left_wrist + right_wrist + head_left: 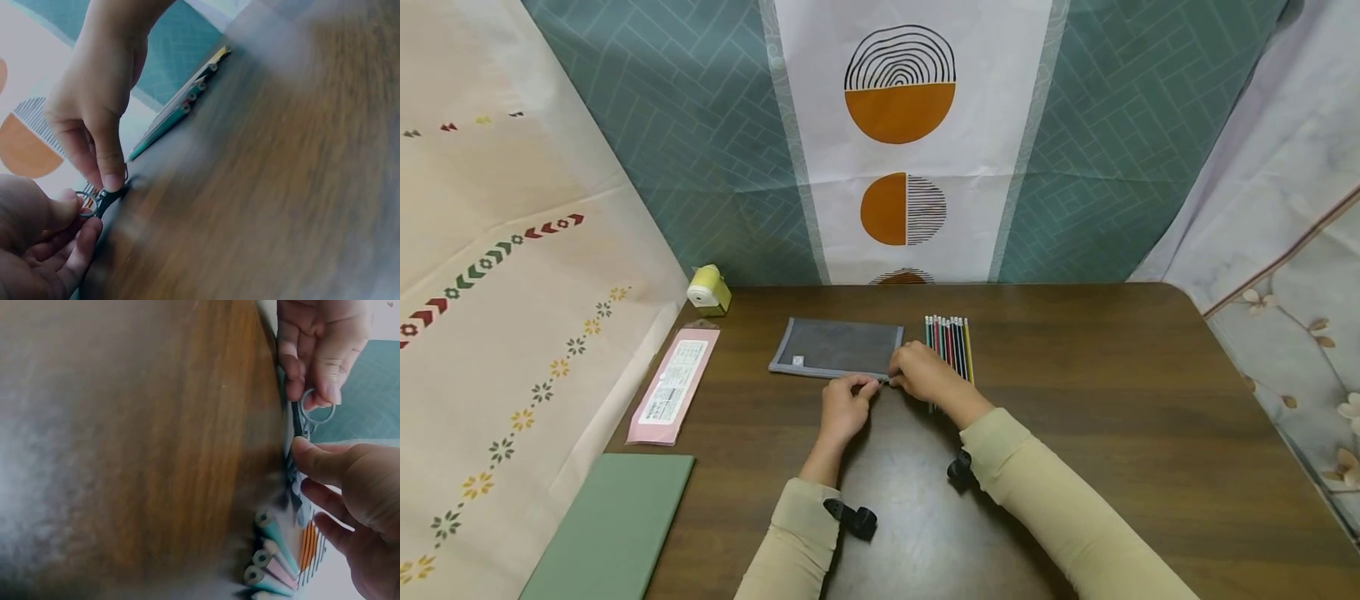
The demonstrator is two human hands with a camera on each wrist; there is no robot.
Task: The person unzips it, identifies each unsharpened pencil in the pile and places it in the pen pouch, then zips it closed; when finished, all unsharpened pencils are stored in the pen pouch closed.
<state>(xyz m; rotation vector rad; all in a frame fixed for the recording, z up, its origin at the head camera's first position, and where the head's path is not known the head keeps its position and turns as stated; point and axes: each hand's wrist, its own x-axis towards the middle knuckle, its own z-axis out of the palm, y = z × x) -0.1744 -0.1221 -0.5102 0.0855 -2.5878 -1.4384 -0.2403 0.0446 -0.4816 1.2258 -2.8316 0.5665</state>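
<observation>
A grey zip pouch (842, 346) with a lighter border and a small white tag lies flat on the table. Its near edge, toward the right corner, is where both hands meet. My left hand (842, 410) pinches the edge between thumb and fingers, beside a round metal ring (304, 409) on the zipper pull. Close by on the right, my right hand (922, 371) pinches the zipper end with thumb and fingertips; in the left wrist view this right hand (97, 112) reaches down from above. A row of pencils (949, 337) lies just right of the pouch, partly covered by the right forearm.
On the left of the wooden table (1112, 400) are a yellow-green sharpener-like object (709, 292), a pink packet (673, 387) with a white label and a green board (613, 525). Patterned cloth (722, 150) hangs behind the table's far edge.
</observation>
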